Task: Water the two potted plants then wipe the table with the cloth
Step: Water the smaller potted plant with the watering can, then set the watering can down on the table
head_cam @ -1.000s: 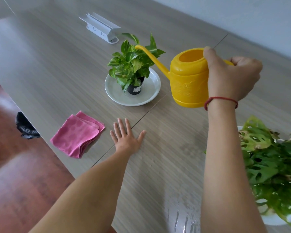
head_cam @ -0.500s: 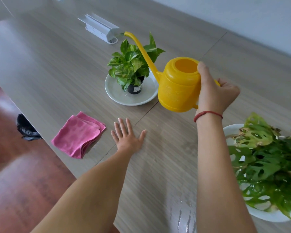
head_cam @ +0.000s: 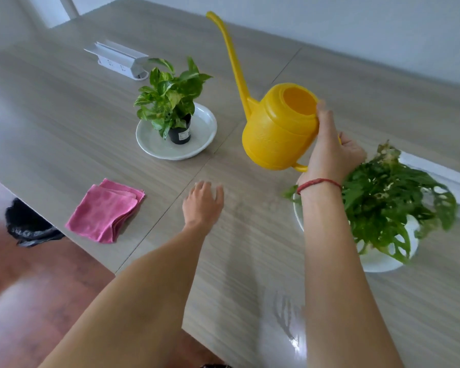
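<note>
My right hand (head_cam: 332,152) grips the handle of a yellow watering can (head_cam: 279,128), held in the air with its long spout pointing up and away. To the left stands a small leafy plant (head_cam: 170,94) in a black pot on a white saucer (head_cam: 205,123). At the right, behind my right wrist, a larger plant with holed leaves (head_cam: 391,200) sits in a white dish (head_cam: 380,264). A folded pink cloth (head_cam: 105,209) lies near the table's front edge. My left hand (head_cam: 203,204) hovers palm down over the table, fingers apart, holding nothing.
A white power strip box (head_cam: 120,59) sits at the back of the wooden table (head_cam: 64,115). A black bag (head_cam: 27,224) lies on the red-brown floor beyond the table's left edge. A wet patch (head_cam: 284,320) glistens on the table near me.
My right hand has drawn the can back from the small plant toward the larger plant, tipping its spout upright. My left hand has lifted slightly and blurred.
</note>
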The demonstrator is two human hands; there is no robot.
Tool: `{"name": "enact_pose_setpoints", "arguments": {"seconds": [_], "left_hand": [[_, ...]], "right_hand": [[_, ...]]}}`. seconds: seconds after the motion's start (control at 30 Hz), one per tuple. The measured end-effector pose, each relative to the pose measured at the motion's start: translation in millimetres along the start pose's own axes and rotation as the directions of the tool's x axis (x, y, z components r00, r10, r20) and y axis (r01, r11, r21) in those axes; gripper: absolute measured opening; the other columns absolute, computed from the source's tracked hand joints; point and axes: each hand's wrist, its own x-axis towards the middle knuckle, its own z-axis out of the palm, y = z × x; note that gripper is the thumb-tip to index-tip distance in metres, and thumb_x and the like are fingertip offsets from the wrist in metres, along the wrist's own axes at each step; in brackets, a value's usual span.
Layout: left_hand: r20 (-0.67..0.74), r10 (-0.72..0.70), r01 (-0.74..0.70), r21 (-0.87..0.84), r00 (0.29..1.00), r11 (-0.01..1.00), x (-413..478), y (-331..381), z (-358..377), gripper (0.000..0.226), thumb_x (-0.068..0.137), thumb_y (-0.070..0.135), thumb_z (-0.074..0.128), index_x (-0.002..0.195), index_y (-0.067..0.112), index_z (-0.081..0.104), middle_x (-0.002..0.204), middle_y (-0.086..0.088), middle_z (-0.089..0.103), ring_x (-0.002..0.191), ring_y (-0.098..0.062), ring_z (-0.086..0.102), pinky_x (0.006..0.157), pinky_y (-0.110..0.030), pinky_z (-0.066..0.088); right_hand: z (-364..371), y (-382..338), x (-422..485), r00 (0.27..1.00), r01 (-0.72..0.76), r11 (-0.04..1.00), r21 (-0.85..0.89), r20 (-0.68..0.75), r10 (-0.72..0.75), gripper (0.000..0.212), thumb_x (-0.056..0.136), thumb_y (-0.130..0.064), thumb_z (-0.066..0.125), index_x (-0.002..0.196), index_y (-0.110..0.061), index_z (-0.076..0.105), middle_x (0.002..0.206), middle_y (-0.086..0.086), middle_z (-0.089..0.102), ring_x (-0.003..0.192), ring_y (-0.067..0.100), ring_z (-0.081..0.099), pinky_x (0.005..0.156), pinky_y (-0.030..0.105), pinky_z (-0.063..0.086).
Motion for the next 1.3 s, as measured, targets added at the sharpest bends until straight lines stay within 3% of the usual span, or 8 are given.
{"name": "enact_pose_setpoints", "arguments": {"seconds": [0.33,0.43,0.53,0.63,0.77,0.9,1.07,1.3], "left_hand": [[0.05,0.384,-0.375,-0.13,0.922,0.918,-155,99,46,0.033,0.098,0.03,0.047,0.093,0.008,0.071,0.102,-0.006,0.07,0.103,-0.023,0.061,0.088,-0.038,0.048],[0.097,0.488,-0.471,-0.158,0.867,0.868,-201,122,70,0.035,0.096,0.03,0.046,0.091,0.007,0.072,0.103,-0.007,0.071,0.105,-0.025,0.062,0.089,-0.038,0.049],[0.161,0.578,-0.55,-0.188,0.8,0.814,-239,145,93,0.046,0.09,0.038,0.036,0.088,0.008,0.071,0.098,-0.007,0.071,0.102,-0.028,0.063,0.083,-0.041,0.053],[0.251,0.634,-0.609,-0.176,0.732,0.773,-267,167,122,0.034,0.09,0.029,0.055,0.109,0.004,0.069,0.121,-0.019,0.064,0.117,-0.035,0.058,0.091,-0.047,0.05],[0.5,0.612,-0.663,-0.096,0.613,0.743,-294,189,150,0.055,0.098,0.038,0.046,0.146,0.012,0.036,0.156,-0.017,0.025,0.146,-0.029,0.019,0.116,-0.043,0.023],[0.622,0.522,-0.674,0.013,0.584,0.739,-303,189,169,0.064,0.101,0.048,0.032,0.155,0.021,0.011,0.162,-0.009,-0.006,0.149,-0.024,-0.007,0.12,-0.04,-0.001],[0.659,0.501,-0.7,0.054,0.561,0.712,-305,187,172,0.065,0.101,0.051,0.024,0.155,0.022,0.001,0.161,-0.008,-0.014,0.148,-0.023,-0.014,0.12,-0.039,-0.006],[0.648,0.506,-0.7,0.06,0.57,0.712,-305,184,174,0.066,0.101,0.053,0.022,0.155,0.023,-0.002,0.161,-0.007,-0.016,0.148,-0.022,-0.016,0.119,-0.038,-0.008]], "right_hand": [[-177,-87,0,0.924,0.155,0.984,-0.083,-0.34,-0.174,0.063,0.071,-0.027,0.084,0.043,-0.016,0.028,0.031,-0.01,0.026,0.035,0.005,0.026,0.038,0.012,0.028],[-237,-101,-1,0.857,0.141,0.988,-0.071,-0.491,-0.157,0.065,0.07,-0.027,0.085,0.043,-0.017,0.027,0.029,-0.011,0.028,0.032,0.004,0.03,0.038,0.013,0.031],[-295,-101,-1,0.77,0.109,0.991,-0.078,-0.624,-0.134,0.063,0.069,-0.029,0.086,0.049,-0.019,0.027,0.048,-0.01,0.03,0.04,0.003,0.03,0.047,0.019,0.034],[-348,-85,2,0.686,0.044,0.993,-0.108,-0.72,-0.109,0.062,0.069,-0.034,0.085,0.05,-0.017,0.028,0.056,-0.005,0.029,0.049,0.007,0.032,0.052,0.024,0.036],[-404,-45,0,0.633,-0.074,0.983,-0.166,-0.77,-0.082,0.066,0.07,-0.047,0.081,0.043,-0.013,0.031,0.052,0.003,0.029,0.053,0.016,0.032,0.049,0.026,0.034],[-436,-11,-6,0.607,-0.131,0.974,-0.184,-0.791,-0.068,0.063,0.079,-0.044,0.075,0.045,-0.013,0.032,0.056,0.005,0.028,0.055,0.015,0.029,0.049,0.027,0.032],[-452,17,-16,0.618,-0.178,0.967,-0.183,-0.785,-0.035,0.06,0.085,-0.043,0.069,0.049,-0.01,0.035,0.056,0.003,0.028,0.045,0.007,0.027,0.037,0.015,0.026],[-448,29,-18,0.637,-0.249,0.93,-0.268,-0.769,-0.051,0.059,0.093,-0.046,0.056,0.048,-0.015,0.035,0.051,0.0,0.034,0.052,0.015,0.037,0.05,0.026,0.034]]}}
